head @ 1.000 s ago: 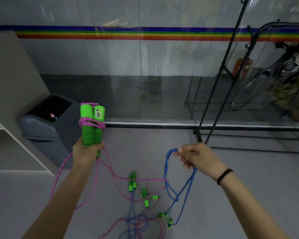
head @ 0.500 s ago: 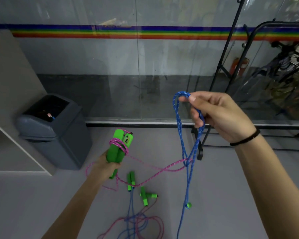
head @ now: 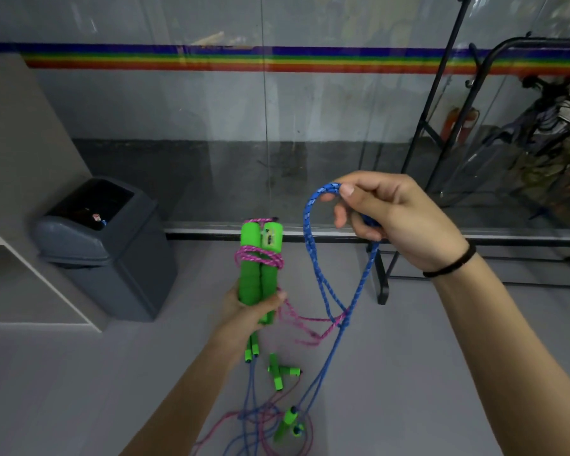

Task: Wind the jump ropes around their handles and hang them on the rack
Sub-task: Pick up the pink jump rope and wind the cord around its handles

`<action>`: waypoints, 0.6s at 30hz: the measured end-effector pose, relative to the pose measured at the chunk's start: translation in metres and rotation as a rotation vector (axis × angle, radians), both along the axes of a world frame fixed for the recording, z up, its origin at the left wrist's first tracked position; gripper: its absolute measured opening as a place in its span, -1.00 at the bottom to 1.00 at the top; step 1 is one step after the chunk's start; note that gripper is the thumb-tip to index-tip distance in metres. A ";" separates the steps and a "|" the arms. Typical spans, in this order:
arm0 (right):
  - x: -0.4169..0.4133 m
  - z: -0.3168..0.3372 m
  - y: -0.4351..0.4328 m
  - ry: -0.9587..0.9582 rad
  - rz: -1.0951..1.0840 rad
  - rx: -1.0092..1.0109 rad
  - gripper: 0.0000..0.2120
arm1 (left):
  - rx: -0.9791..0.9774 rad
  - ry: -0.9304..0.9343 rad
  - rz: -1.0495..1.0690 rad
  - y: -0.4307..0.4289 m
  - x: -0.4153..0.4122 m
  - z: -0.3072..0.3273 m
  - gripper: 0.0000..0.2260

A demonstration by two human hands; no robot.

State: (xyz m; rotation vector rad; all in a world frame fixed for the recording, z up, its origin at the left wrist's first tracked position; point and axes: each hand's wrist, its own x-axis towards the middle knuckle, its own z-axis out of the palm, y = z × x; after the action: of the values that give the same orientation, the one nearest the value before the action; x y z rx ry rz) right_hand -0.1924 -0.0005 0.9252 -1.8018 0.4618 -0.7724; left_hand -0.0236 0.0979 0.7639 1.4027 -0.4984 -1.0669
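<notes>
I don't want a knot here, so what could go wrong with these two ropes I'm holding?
1. The pink rope crosses the blue rope below your hands; pulling up with the right hand may cinch them together.
2. Only a few pink turns sit around the green handles in the left hand; a tug could loosen them.
3. The blue rope runs into the floor pile and might drag it along.

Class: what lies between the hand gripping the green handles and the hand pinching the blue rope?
Head view: the blue rope loops down from the right hand, crossed by pink rope trailing from the green handles in the left hand.
</notes>
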 end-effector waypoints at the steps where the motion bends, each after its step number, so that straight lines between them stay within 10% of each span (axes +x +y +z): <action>1: 0.003 0.001 0.001 -0.008 0.012 0.002 -0.78 | -0.027 -0.043 -0.017 -0.002 -0.009 0.003 -0.77; 5: 0.013 0.002 0.007 -0.012 0.101 0.042 -0.80 | -0.114 -0.168 -0.038 -0.013 -0.039 0.010 -0.56; 18: -0.051 -0.011 -0.020 0.465 0.037 0.057 -0.70 | 0.018 -0.374 0.334 -0.032 0.021 0.001 -0.82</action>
State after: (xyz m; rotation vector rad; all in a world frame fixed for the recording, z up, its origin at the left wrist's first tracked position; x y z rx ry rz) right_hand -0.2430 -0.0204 0.9146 -1.9291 0.7412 -0.3043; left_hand -0.0031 0.0659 0.7653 1.6433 -0.4990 -0.5438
